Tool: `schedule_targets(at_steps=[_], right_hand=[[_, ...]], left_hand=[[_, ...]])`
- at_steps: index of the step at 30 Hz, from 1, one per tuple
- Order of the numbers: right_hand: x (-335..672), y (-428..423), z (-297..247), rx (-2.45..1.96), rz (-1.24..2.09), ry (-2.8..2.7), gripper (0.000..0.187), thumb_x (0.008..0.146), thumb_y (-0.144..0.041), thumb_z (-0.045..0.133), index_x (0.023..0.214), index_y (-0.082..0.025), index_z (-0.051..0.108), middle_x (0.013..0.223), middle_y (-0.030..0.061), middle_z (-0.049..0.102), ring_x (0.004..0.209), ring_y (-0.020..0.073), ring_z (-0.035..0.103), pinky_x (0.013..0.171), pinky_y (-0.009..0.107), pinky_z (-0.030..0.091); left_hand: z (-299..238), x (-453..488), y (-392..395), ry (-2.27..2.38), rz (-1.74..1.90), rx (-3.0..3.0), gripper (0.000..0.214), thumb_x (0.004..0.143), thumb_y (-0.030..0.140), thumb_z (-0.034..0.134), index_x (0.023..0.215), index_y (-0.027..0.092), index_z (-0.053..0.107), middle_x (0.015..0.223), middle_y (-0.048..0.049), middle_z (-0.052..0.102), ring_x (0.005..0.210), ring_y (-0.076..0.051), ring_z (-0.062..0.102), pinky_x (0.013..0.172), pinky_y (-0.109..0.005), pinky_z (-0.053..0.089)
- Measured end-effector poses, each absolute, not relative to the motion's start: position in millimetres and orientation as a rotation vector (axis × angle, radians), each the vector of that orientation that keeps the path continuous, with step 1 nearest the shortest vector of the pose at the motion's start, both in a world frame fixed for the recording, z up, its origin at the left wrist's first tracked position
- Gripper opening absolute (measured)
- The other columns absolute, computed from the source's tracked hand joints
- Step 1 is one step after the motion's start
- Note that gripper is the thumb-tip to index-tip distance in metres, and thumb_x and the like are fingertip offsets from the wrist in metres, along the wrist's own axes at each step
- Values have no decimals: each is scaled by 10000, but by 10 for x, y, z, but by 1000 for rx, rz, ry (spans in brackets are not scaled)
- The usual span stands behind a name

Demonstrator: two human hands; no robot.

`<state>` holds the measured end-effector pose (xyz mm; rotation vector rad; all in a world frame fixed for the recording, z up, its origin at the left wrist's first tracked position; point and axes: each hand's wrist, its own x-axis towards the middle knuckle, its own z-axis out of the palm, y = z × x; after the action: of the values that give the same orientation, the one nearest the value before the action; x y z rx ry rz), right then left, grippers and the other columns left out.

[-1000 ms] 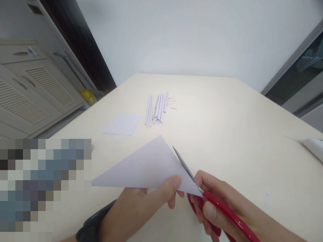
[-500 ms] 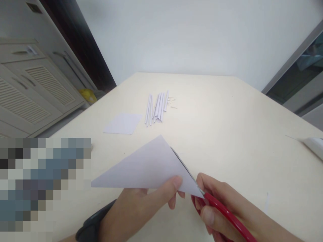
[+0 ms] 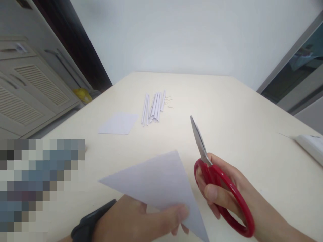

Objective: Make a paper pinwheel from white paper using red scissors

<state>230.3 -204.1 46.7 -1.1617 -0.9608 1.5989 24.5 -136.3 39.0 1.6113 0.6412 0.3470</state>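
- White paper triangle is sitting in the lower centre of the frame, with its point reaching toward the lower right and its long corner toward the left.
- The left hand is pinching the triangle shut between thumb and fingers at its near edge. The fingertips are blurred, so the exact hold is probably a thumb-on-top pinch.
- The scissors are standing just right of the triangle, apart from it. The blades are lying together and pointing up-frame.
- Progress, as judged: no blade is engaging the paper. Its visible edges are showing straight, so any cutting of this piece is looking unstarted or paused.
- The right hand is gripping the red handles closed, thumb through the near loop and wrist entering from the lower right.
- A black wristband is showing on the left wrist.
- Further up-frame on the table, a flat white sheet, a bundle of rolled paper strips and small scraps are lying well apart from the hands.
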Motion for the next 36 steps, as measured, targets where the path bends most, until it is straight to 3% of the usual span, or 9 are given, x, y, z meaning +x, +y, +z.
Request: schedule_targets(at_steps=[7, 10, 13, 15, 17, 21, 23, 32, 36], right_hand=[[2307, -2036, 545, -1102, 1632, -880, 317, 750, -175, 827, 875, -204, 537, 787, -59, 633, 643, 88, 560, 547, 189, 467], [2303, -2042, 560, -1166, 1625, -870, 327, 737, -126, 823, 878, -209, 540, 759, -79, 630, 611, 73, 548, 545, 182, 455], [2306, -2047, 558, -1193, 1598, -906, 330, 733, -104, 820, 843, -211, 527, 740, -93, 621, 618, 64, 543, 558, 174, 444], [2311, -2050, 546, -1197, 1576, -935, 342, 732, -91, 819, 830, -217, 517, 724, -105, 605, 622, 57, 530, 558, 168, 425], [2317, -2050, 534, -1208, 1554, -947, 353, 735, -83, 816, 829, -224, 507, 706, -115, 580, 618, 51, 512, 549, 166, 399], [2333, -2038, 527, -1217, 1528, -982, 341, 763, -92, 795, 824, -234, 491, 707, -113, 570, 626, 58, 515, 552, 181, 389], [2343, -2028, 533, -1222, 1510, -1006, 327, 778, -101, 782, 823, -238, 488, 734, -102, 590, 646, 68, 532, 568, 190, 405], [2372, -1971, 559, -1248, 1468, -957, 307, 772, -91, 744, 797, -227, 470, 726, -79, 589, 631, 86, 533, 558, 193, 427], [2381, -1968, 557, -1281, 1452, -955, 302, 765, -95, 727, 795, -230, 458, 730, -74, 579, 618, 89, 528, 544, 197, 410]], left_hand=[[395, 282, -1392, 615, 247, 1738, 158, 766, 190, 709, 635, 278, 726, 583, 57, 752, 549, -164, 690, 696, -242, 603], [414, 300, -1377, 621, 221, 1755, 118, 752, 182, 724, 691, 283, 740, 710, 52, 784, 762, -193, 732, 848, -268, 581], [449, 310, -1351, 560, 165, 1671, 105, 795, 269, 720, 889, 281, 764, 946, 10, 800, 968, -235, 711, 922, -311, 559], [456, 316, -1323, 544, 193, 1604, 212, 837, 354, 682, 1026, 281, 744, 1036, -7, 785, 989, -240, 701, 908, -308, 561], [443, 321, -1287, 625, 272, 1533, 246, 860, 421, 655, 1048, 282, 732, 1003, -6, 779, 919, -224, 706, 811, -264, 577], [406, 329, -1238, 805, 315, 1529, 247, 867, 459, 652, 791, 239, 735, 745, 10, 737, 667, -172, 673, 580, -196, 533], [401, 334, -1243, 843, 352, 1535, 258, 854, 448, 672, 733, 227, 726, 729, 7, 737, 658, -172, 674, 577, -196, 530], [282, 251, -1273, 959, 657, 1433, 185, 809, 452, 735, 890, 289, 768, 791, 32, 782, 720, -183, 714, 616, -197, 577], [261, 214, -1256, 1045, 775, 1418, 262, 789, 498, 739, 881, 258, 789, 859, 6, 792, 780, -199, 712, 668, -212, 591]])
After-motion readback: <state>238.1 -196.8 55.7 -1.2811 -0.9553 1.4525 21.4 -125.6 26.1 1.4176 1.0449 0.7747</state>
